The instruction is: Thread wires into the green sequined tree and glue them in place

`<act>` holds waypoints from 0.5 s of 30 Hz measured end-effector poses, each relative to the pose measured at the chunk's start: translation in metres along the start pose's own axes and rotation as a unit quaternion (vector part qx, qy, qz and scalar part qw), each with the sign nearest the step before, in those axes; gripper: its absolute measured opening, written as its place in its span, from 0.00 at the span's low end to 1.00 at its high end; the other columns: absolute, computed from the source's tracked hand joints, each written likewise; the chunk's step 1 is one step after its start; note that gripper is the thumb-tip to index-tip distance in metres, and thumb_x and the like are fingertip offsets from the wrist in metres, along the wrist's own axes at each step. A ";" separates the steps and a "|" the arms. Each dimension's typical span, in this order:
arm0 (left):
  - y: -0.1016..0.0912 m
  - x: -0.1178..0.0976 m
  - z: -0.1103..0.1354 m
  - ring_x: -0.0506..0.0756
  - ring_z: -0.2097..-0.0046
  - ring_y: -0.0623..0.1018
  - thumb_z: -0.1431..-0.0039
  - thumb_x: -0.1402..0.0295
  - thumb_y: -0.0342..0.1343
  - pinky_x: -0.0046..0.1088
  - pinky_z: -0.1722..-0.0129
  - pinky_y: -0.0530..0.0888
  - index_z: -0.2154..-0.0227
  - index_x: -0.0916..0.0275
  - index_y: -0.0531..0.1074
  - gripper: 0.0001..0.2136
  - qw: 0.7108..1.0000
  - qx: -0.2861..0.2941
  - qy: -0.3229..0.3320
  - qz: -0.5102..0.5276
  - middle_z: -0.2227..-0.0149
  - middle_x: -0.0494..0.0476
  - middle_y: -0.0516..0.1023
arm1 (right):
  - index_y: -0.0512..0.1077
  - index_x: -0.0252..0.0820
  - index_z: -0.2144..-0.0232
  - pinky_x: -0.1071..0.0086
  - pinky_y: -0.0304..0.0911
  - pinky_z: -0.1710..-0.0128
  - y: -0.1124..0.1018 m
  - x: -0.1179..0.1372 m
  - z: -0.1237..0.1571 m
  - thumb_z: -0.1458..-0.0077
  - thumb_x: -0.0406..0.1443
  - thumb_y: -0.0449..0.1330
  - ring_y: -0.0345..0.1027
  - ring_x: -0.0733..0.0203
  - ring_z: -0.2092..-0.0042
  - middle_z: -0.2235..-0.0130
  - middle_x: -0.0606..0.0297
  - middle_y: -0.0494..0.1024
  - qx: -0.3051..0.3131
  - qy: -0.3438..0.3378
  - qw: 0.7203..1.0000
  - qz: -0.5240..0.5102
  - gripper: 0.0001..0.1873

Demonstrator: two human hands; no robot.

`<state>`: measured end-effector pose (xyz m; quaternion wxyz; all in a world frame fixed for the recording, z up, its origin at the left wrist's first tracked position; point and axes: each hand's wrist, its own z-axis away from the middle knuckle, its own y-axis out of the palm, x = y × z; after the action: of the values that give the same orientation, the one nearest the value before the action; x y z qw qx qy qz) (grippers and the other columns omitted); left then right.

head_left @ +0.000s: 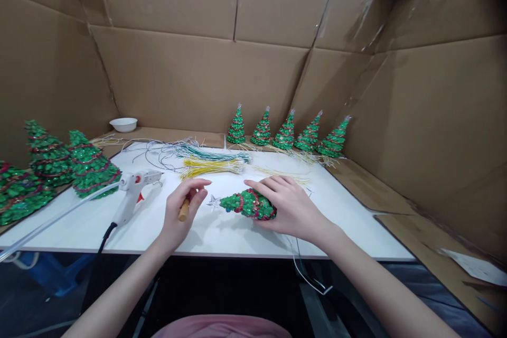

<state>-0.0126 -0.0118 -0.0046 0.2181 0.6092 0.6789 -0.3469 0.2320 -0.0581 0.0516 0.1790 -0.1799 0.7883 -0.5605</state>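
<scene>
A small green sequin Christmas tree (247,204) with red trim lies on its side on the white table (222,235), its silver star (213,202) pointing left. My right hand (289,208) wraps around the tree's base end and holds it down. My left hand (182,211) is closed around a short wooden stick (183,210), just left of the star. A white hot glue gun (132,190) lies on the table to the left of my left hand, its black cord running off the front edge.
Bundles of green and yellow wires (212,161) lie behind my hands. Several finished small trees (287,132) stand in a row at the back right, larger ones (47,169) at the left. A white bowl (123,124) sits far left. Cardboard walls (198,74) surround the table.
</scene>
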 end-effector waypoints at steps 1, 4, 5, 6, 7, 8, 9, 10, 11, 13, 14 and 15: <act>0.000 0.000 0.000 0.47 0.72 0.66 0.38 0.69 0.54 0.23 0.72 0.64 0.59 0.59 0.72 0.06 1.000 0.005 0.003 0.001 0.69 0.49 0.68 | 0.64 0.43 0.44 0.54 0.59 0.52 0.001 0.001 -0.001 0.54 0.45 0.64 0.66 0.47 0.52 0.55 0.56 0.75 0.002 -0.002 1.000 0.000 0.35; -0.003 -0.002 0.001 0.48 0.72 0.63 0.38 0.69 0.54 0.24 0.72 0.62 0.59 0.59 0.72 0.06 1.000 0.020 0.012 0.008 0.70 0.49 0.66 | 0.66 0.44 0.45 0.54 0.58 0.51 0.003 0.004 -0.003 0.54 0.45 0.65 0.66 0.47 0.52 0.55 0.57 0.76 0.009 -0.006 1.000 0.001 0.34; -0.004 -0.003 0.001 0.48 0.72 0.63 0.38 0.69 0.54 0.24 0.72 0.61 0.59 0.59 0.72 0.06 1.000 0.025 0.015 0.009 0.70 0.49 0.66 | 0.66 0.44 0.46 0.54 0.58 0.51 0.003 0.005 -0.003 0.54 0.45 0.65 0.66 0.47 0.52 0.56 0.57 0.75 0.010 -0.007 1.000 0.002 0.33; -0.004 -0.004 0.001 0.48 0.72 0.63 0.38 0.69 0.53 0.25 0.71 0.61 0.60 0.60 0.72 0.05 0.999 0.031 0.017 0.008 0.70 0.50 0.67 | 0.66 0.44 0.46 0.54 0.57 0.51 0.004 0.006 -0.004 0.54 0.45 0.64 0.66 0.47 0.52 0.56 0.57 0.75 0.011 -0.009 1.000 0.004 0.32; -0.005 -0.004 0.001 0.49 0.71 0.64 0.37 0.69 0.53 0.25 0.71 0.62 0.61 0.60 0.73 0.05 0.999 0.038 0.020 0.005 0.69 0.50 0.68 | 0.67 0.44 0.47 0.54 0.57 0.51 0.004 0.006 -0.004 0.53 0.45 0.64 0.66 0.47 0.53 0.56 0.57 0.75 0.011 -0.010 1.000 0.005 0.31; -0.006 -0.005 0.002 0.49 0.71 0.65 0.37 0.69 0.52 0.26 0.70 0.62 0.62 0.61 0.73 0.05 0.999 0.046 0.023 0.001 0.69 0.51 0.69 | 0.67 0.44 0.47 0.54 0.57 0.51 0.005 0.007 -0.005 0.53 0.46 0.64 0.66 0.47 0.53 0.56 0.57 0.76 0.011 -0.012 1.000 0.006 0.31; -0.006 -0.005 0.002 0.49 0.70 0.65 0.37 0.69 0.52 0.26 0.70 0.62 0.63 0.61 0.73 0.05 0.998 0.055 0.027 -0.006 0.68 0.52 0.70 | 0.67 0.44 0.48 0.54 0.57 0.51 0.005 0.008 -0.005 0.53 0.46 0.64 0.66 0.47 0.53 0.57 0.57 0.76 0.012 -0.014 1.000 0.007 0.31; -0.006 -0.005 0.002 0.50 0.69 0.67 0.37 0.69 0.52 0.27 0.69 0.63 0.64 0.61 0.73 0.05 0.997 0.064 0.033 -0.013 0.68 0.53 0.71 | 0.68 0.43 0.48 0.55 0.57 0.51 0.006 0.009 -0.006 0.53 0.46 0.64 0.66 0.47 0.53 0.57 0.57 0.76 0.012 -0.016 1.000 0.008 0.30; -0.006 -0.005 0.002 0.51 0.68 0.68 0.37 0.70 0.52 0.27 0.68 0.63 0.64 0.61 0.73 0.05 0.996 0.074 0.039 -0.019 0.68 0.53 0.72 | 0.68 0.43 0.48 0.55 0.57 0.51 0.006 0.010 -0.006 0.53 0.46 0.64 0.66 0.48 0.53 0.57 0.57 0.76 0.013 -0.018 1.000 0.011 0.30; -0.005 -0.005 0.001 0.52 0.66 0.70 0.38 0.71 0.53 0.28 0.66 0.65 0.65 0.61 0.73 0.04 0.994 0.095 0.055 -0.025 0.67 0.54 0.73 | 0.68 0.43 0.49 0.55 0.57 0.51 0.007 0.011 -0.008 0.53 0.46 0.64 0.67 0.48 0.53 0.57 0.57 0.76 0.016 -0.022 0.999 0.016 0.29; -0.005 -0.005 0.001 0.52 0.65 0.71 0.38 0.71 0.53 0.28 0.65 0.66 0.65 0.61 0.73 0.04 0.992 0.107 0.063 -0.024 0.67 0.54 0.74 | 0.68 0.43 0.49 0.55 0.57 0.52 0.008 0.012 -0.009 0.53 0.45 0.64 0.67 0.48 0.53 0.57 0.57 0.76 0.017 -0.024 0.999 0.019 0.29; -0.004 -0.005 0.000 0.53 0.64 0.71 0.38 0.72 0.54 0.29 0.63 0.67 0.65 0.61 0.73 0.04 0.990 0.118 0.071 -0.022 0.66 0.55 0.74 | 0.68 0.43 0.49 0.55 0.57 0.52 0.008 0.013 -0.009 0.53 0.45 0.64 0.67 0.48 0.54 0.57 0.57 0.76 0.018 -0.025 0.999 0.022 0.29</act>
<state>-0.0159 -0.0153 -0.0001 0.0882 0.6389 0.6601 -0.3851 0.2158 -0.0543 0.0454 0.2142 -0.1736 0.7772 -0.5656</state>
